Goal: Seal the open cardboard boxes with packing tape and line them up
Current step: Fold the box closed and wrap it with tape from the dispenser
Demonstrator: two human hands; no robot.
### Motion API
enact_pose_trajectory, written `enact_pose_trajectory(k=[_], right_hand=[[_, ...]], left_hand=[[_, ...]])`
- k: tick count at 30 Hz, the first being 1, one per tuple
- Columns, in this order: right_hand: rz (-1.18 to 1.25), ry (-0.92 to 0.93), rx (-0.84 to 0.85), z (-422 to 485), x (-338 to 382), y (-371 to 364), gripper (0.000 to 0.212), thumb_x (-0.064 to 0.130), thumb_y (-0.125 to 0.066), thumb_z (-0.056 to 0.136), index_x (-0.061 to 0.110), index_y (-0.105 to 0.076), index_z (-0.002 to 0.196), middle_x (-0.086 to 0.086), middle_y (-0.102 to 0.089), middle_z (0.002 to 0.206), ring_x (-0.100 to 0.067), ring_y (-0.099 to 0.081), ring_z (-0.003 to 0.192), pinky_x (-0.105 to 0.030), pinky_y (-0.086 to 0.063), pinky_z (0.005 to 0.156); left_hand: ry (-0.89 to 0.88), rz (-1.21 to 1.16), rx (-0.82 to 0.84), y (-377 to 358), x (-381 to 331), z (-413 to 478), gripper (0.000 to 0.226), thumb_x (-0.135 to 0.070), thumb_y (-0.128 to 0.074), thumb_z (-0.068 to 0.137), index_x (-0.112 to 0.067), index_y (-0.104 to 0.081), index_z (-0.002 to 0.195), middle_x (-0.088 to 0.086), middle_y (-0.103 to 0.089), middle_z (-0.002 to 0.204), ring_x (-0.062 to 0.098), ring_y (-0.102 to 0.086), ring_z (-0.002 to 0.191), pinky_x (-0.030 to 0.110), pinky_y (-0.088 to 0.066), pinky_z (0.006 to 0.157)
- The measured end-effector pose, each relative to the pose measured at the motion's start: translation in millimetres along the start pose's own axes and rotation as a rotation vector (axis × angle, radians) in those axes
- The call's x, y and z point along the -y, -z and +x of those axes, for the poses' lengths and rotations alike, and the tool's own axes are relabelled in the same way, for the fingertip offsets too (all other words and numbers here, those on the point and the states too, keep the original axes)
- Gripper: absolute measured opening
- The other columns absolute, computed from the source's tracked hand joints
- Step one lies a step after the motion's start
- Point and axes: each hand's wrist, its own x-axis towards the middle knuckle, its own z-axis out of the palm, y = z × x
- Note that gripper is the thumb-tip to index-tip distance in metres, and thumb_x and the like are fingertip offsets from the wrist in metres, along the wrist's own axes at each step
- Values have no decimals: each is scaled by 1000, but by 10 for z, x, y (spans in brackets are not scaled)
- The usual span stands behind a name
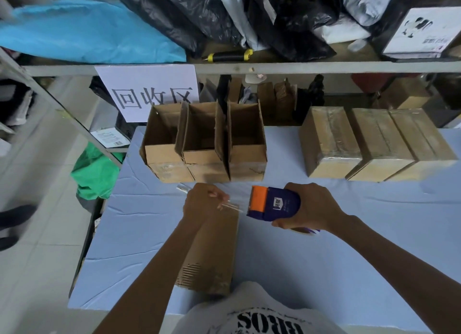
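Note:
A closed cardboard box [214,253] lies on the blue table [324,258] right in front of me. My left hand [202,204] pinches the free end of clear tape [230,206] above the box's far end. My right hand [315,207] grips a blue and orange tape dispenser [273,203] just right of the box; the tape stretches between both hands. Three open boxes [204,144] stand side by side at the table's back left. Three taped boxes [374,144] sit in a row at the back right.
A metal shelf [249,67] crosses behind the table, bearing black bags, a blue bag and a yellow-black tool [228,56]. A white paper sign [152,91] hangs from it. A green bag [96,171] lies on the floor left of the table.

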Motion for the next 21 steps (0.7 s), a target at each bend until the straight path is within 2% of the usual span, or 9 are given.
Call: enact_pose_trajectory(k=[2,4,5,8,11,13,15,17,21], right_hand=[[6,-16,5,27,14,-7,75,63,-76,59,25,-50,118,13,-64,108,-2,-53,85,-11,-41,68],[18,-29,5,46,19,-7,75,61,-77,60,24,-50,120,11,-64,110,-2,-53,86,-12,-42,69],[16,-30,8,49,22,-7,75,60,-77,61,24,-50,120,11,-64,111,-2,-53,86,-13,-42,70],[4,-31,20,58,36,-5,74,59,-77,62,23,-50,121,10,-64,112,-5,-56,90,-14,-44,72],[-5,-33,23,70,44,-9,74,60,-76,62,23,-50,121,10,-64,112,-7,-58,92,-14,-44,72],[-19,-35,33,73,48,-11,75,60,-76,61,24,-50,121,10,-64,112,-7,-58,93,-15,-44,73],[-21,-42,41,69,38,-17,75,61,-77,60,24,-49,120,10,-64,112,-8,-59,94,-17,-47,75],[-24,-48,45,67,26,-22,76,61,-77,60,24,-49,120,9,-64,112,-9,-59,95,-19,-50,77],[-31,-55,61,75,4,-38,75,62,-76,60,24,-49,119,10,-64,112,-8,-59,95,-19,-49,76]], left_hand=[[-14,7,8,29,-29,17,17,-7,-67,80,-20,-71,71,-2,-67,74,10,-60,69,23,-51,67],[-93,16,-2,40,-18,5,9,-2,-66,82,-4,-73,76,11,-69,78,15,-59,68,31,-52,72],[-126,8,-19,34,1,-20,7,-4,-68,81,-1,-73,77,12,-70,78,15,-60,69,30,-51,74],[-100,-66,0,-2,4,-72,14,-18,-66,74,-8,-65,64,-5,-64,63,4,-54,59,21,-43,71],[-22,-25,-40,-7,6,-28,10,-17,-70,79,-19,-67,71,-10,-61,70,2,-54,63,5,-41,58],[-44,-13,-63,4,31,-6,5,-15,-71,82,-11,-73,80,-1,-67,78,9,-61,73,14,-47,69],[-72,-34,-33,14,50,2,11,-11,-70,82,-5,-73,74,7,-68,75,15,-63,71,25,-49,69],[-94,1,-16,-10,71,1,17,-9,-68,81,-10,-71,65,3,-68,70,12,-63,66,23,-47,65],[-74,63,-74,-91,145,19,5,-20,-72,79,-17,-75,79,-6,-71,81,7,-66,75,16,-47,65]])
